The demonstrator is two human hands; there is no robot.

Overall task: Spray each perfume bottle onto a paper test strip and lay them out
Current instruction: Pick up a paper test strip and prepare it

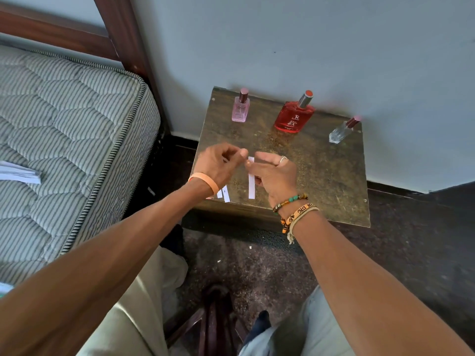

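Head view: right hand (276,176) pinched a strip (251,187) by the table's (321,176) near edge, its long axis pointing at the far-edge bottles (294,118); left hand's (218,163) grip unclear.

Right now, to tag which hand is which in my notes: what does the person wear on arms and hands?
No sleeves are worn. The left hand has a plain orange wristband at its wrist. The right hand wears a silver ring; its wrist carries a bead bracelet in green, brown and amber, plus orange-and-cream woven bands with dark lettering.
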